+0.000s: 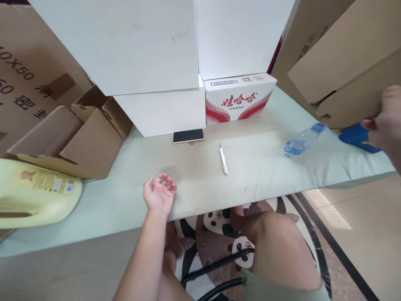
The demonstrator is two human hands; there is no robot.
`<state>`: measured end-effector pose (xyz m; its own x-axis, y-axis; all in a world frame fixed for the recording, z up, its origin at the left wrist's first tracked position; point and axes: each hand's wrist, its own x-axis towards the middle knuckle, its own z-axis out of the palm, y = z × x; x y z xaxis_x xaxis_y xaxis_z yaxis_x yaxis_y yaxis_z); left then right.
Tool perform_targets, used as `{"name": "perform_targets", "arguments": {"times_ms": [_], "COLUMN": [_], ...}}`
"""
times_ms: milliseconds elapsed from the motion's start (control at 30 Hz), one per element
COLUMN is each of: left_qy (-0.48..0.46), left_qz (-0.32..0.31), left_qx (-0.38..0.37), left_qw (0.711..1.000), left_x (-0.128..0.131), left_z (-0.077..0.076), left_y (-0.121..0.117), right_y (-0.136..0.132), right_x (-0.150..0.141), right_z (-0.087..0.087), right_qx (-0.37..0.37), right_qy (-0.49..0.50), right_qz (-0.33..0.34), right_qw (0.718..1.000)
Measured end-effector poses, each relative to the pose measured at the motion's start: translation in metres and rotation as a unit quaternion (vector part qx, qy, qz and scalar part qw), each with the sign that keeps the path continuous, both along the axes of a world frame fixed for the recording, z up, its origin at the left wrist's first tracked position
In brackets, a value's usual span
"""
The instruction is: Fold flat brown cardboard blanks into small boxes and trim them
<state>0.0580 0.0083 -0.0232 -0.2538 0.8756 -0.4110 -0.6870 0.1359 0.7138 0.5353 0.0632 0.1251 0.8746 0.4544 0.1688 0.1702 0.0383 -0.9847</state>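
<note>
My left hand (160, 193) rests palm up at the front of the cloth-covered table (194, 184), its fingers loosely curled and nothing in it. At the right edge of the view, my right hand (387, 125) is blurred and partly cut off. It is beside a cardboard box (354, 83) and a blue packet (360, 137); whether it grips either I cannot tell. A slim white and silver craft knife (223, 159) lies between the hands. Farther right, a clear plastic bottle with a blue cap (302, 141) lies on its side.
A dark-screened phone (188, 136) lies against stacked white boxes (159, 113). To their right stands a red and white carton (239, 100). An open cardboard box (90, 146) and a yellow jug (40, 192) occupy the left. My knees are below the table's front edge.
</note>
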Motion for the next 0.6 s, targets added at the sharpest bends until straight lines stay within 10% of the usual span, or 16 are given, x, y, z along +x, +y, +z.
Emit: {"name": "perform_targets", "arguments": {"times_ms": [267, 600], "left_qy": [0.005, -0.061], "left_qz": [-0.004, 0.021], "left_qx": [0.009, 0.019], "left_qw": [1.000, 0.998], "left_x": [-0.003, -0.011], "left_z": [0.001, 0.010], "left_y": [0.001, -0.009], "right_y": [0.089, 0.060], "right_x": [0.000, -0.095], "right_z": [-0.002, -0.023], "right_qx": [-0.151, -0.247], "right_qy": [0.012, -0.021], "right_qz": [0.115, 0.258], "right_qw": [0.982, 0.934]}}
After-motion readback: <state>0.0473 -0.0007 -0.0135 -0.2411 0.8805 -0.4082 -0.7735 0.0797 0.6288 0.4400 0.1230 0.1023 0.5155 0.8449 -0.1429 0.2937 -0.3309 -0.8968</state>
